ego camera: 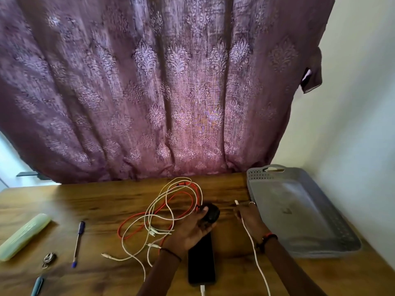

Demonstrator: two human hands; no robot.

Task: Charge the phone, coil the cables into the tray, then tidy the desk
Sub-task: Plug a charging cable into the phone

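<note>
Two hands meet over the table (pixel 96 201); left hand (pixel 192 229) fingers (pixel 203 210) curl round a black round object (pixel 212 212); right hand (pixel 249 216) pinches a white cable (pixel 254 248) near its plug; the phone (pixel 201 261) lies between the forearms; tangled cables (pixel 162 212) lie left, the grey tray (pixel 299 199) right.

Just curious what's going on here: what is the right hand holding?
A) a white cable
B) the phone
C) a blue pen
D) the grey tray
A: the right hand pinches a white cable just below its plug, beside the grey tray; the left hand holds a black round object.
</note>
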